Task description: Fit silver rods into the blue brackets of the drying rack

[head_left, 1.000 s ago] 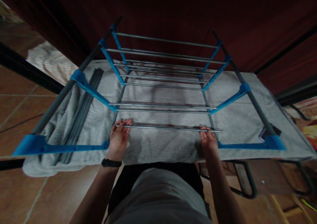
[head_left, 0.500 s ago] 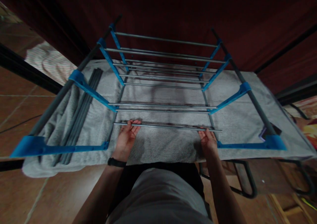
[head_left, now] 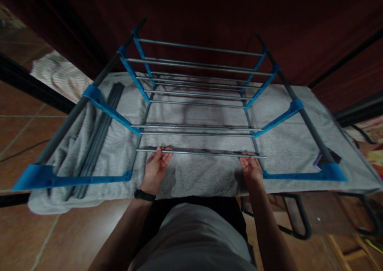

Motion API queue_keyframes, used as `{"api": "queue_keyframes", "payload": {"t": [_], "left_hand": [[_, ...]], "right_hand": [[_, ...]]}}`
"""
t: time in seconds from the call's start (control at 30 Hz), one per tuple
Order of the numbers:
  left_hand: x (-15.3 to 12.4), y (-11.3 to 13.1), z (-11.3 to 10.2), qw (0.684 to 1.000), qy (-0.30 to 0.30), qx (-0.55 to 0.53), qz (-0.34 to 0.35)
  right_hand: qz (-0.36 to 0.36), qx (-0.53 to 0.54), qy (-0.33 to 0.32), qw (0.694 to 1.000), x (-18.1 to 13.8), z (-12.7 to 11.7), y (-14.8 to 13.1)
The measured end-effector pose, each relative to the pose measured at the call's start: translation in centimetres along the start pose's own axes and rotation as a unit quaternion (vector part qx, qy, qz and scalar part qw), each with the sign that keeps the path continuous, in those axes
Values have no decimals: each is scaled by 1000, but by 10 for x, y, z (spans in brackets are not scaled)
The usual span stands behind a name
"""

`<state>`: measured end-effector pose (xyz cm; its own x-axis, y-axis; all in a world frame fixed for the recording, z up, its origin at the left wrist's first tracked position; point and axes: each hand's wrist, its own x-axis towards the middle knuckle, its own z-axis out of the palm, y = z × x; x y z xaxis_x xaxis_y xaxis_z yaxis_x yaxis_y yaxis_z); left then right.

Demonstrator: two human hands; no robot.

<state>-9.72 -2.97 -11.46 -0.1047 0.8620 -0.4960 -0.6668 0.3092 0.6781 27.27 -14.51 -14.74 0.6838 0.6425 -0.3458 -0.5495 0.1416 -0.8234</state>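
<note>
A thin metal rod [head_left: 203, 153] lies level across both my hands, apart from the rack's fixed bars. My left hand [head_left: 157, 164] holds it near its left end, thumb over the top and fingers beneath. Close to the other end, my right hand [head_left: 250, 166] grips it with the fingertips. Around them stands a rack frame of dark grey tubes with blue plastic brackets [head_left: 113, 116]. Several metal bars [head_left: 197, 66] span its farther brackets. The nearest brackets, a left one [head_left: 89, 180] and a right one [head_left: 302, 177], have no bar between them.
Several loose grey tubes [head_left: 97, 143] lie at the left on a grey blanket [head_left: 197, 179] covering the table. A dark flat object [head_left: 330, 157] rests behind the right tube. Dark red cloth [head_left: 209, 15] hangs at the back. Metal chair legs [head_left: 302, 219] show below right.
The rod has shifted slightly to the left. My left hand has slid a little to the right along it; my right hand has hardly moved.
</note>
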Motion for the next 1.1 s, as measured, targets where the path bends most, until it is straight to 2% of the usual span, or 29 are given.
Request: {"api": "queue_keyframes", "payload": {"t": [0.2, 0.5, 0.83, 1.1], "left_hand": [[-2, -2, 0, 1000, -20, 6, 8], [-4, -1, 0, 999, -42, 14, 2], [-2, -5, -1, 1000, -24, 3, 15], [-2, -4, -2, 999, -48, 20, 14]], "right_hand": [[6, -5, 15, 1000, 2, -2, 2], [6, -16, -2, 1000, 3, 0, 2], [17, -15, 6, 1000, 3, -2, 3], [21, -26, -28, 999, 2, -1, 3]]}}
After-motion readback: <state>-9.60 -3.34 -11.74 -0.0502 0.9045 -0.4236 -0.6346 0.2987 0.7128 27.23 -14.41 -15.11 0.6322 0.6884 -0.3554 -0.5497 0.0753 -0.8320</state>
